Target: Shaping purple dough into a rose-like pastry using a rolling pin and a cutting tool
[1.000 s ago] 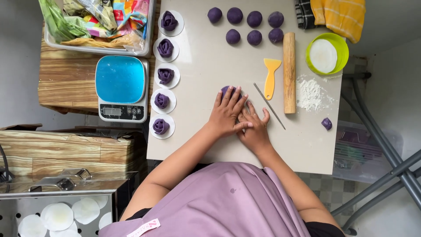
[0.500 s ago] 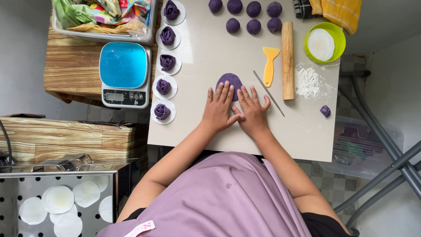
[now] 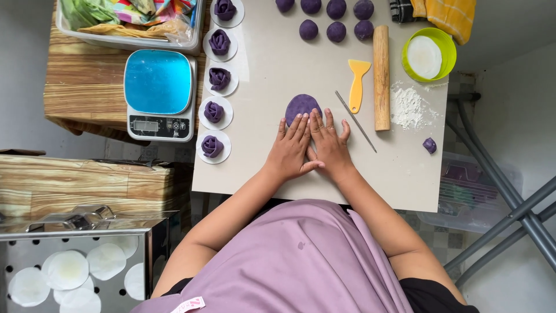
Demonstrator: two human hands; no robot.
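A flattened oval of purple dough lies on the pale table. My left hand and my right hand lie flat side by side, palms down, fingertips on the near edge of the dough. Both hands press with fingers straight and hold nothing. To the right of the dough lie a thin metal rod, a yellow scraper and a wooden rolling pin.
Several purple dough balls sit at the table's far edge; several rose-shaped purple pieces on white discs line its left edge. A blue scale, a green bowl, a flour pile and a small dough bit are nearby.
The dough has been pressed from a lump under my hands into a wider flat oval, and my hands have slid back toward me, uncovering most of it.
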